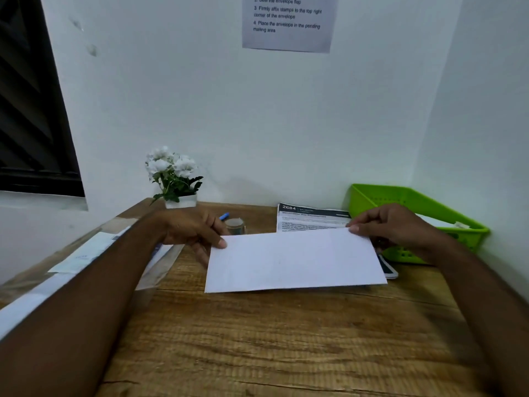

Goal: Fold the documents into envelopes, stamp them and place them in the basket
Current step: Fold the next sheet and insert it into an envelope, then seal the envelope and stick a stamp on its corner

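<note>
A white sheet of paper, apparently folded over, is held just above the wooden desk. My left hand pinches its upper left corner and my right hand pinches its upper right corner. Behind it lies a printed document with a dark header reading 2684. The green basket stands at the back right against the wall, with something white inside. A pile of envelopes and papers lies on the left under my forearm.
A potted white flower stands at the back left. A small glass jar and a blue pen sit behind my left hand. A dark-edged flat item pokes out under the sheet's right corner. An instruction sheet hangs on the wall.
</note>
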`<state>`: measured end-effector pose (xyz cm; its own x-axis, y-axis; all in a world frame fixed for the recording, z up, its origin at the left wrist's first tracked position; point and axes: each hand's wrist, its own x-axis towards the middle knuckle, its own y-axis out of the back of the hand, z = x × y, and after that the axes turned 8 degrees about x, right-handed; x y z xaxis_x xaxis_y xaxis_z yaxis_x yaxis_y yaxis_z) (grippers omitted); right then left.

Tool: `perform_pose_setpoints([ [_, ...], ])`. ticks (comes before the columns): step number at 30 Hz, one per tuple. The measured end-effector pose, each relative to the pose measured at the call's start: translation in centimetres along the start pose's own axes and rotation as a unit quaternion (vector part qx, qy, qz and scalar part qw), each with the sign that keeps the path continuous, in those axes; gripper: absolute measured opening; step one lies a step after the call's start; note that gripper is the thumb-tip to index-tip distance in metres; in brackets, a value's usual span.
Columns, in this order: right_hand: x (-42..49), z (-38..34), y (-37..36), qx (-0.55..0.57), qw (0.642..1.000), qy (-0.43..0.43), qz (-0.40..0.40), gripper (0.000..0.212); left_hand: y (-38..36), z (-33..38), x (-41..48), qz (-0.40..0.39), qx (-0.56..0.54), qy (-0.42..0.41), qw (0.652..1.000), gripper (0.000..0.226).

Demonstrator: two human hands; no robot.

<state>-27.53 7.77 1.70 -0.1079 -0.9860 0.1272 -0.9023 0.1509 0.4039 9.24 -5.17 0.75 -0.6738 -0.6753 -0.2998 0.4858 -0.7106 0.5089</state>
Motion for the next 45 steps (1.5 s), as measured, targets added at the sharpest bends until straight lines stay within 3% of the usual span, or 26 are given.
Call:
perform_pose_setpoints([
  [5,-0.5,0.2,0.3,-0.095,0.975,-0.08,-0.183,0.008,-0.2,-0.1,0.1,-0.09,0.098,0.036,0.99,0.041],
  [8,-0.6,0.2,0.0,-0.169,0.951,-0.1,-0.238,0.009,-0.5,0.3,0.1,-0.106,0.132,0.047,0.984,0.034],
  [12,-0.5,0.2,-0.3,-0.23,0.935,-0.091,-0.253,0.009,-1.0,0.9,0.3,-0.102,0.147,0.062,0.982,0.026],
  [19,-0.4,0.3,-0.6,-0.243,0.93,-0.064,-0.27,0.008,-1.2,1.2,0.4,-0.088,0.177,0.072,0.978,0.024],
  [24,-0.3,0.2,-0.9,-0.257,0.927,-0.054,-0.266,0.008,-1.4,1.5,0.7,-0.089,0.232,0.093,0.964,0.007],
  [31,-0.3,0.3,-1.0,-0.258,0.931,-0.035,-0.255,0.015,-1.8,2.0,1.0,-0.09,0.282,0.11,0.949,0.013],
  [34,-0.1,0.4,-1.2,-0.228,0.948,0.019,-0.223,0.019,-1.7,1.9,1.0,-0.037,0.281,0.109,0.953,0.029],
  [37,0.1,0.4,-2.0,-0.21,0.957,0.079,-0.182,0.019,-1.4,1.4,1.3,0.068,0.311,0.064,0.946,0.036],
  [39,0.2,0.5,-2.8,-0.222,0.952,0.112,-0.177,0.018,-1.1,0.7,1.9,0.188,0.353,0.004,0.916,0.034],
  [42,0.4,0.9,-4.0,-0.25,0.941,0.142,-0.176,0.013,-1.0,-0.7,3.3,0.396,0.418,-0.036,0.817,0.03],
  [43,0.5,1.0,-4.5,-0.257,0.939,0.147,-0.173,0.012,-1.0,-1.2,3.8,0.422,0.417,-0.049,0.804,0.033],
  [45,0.5,1.0,-5.3,-0.258,0.938,0.157,-0.171,0.01,-1.5,-2.0,4.6,0.409,0.382,-0.07,0.826,0.048],
])
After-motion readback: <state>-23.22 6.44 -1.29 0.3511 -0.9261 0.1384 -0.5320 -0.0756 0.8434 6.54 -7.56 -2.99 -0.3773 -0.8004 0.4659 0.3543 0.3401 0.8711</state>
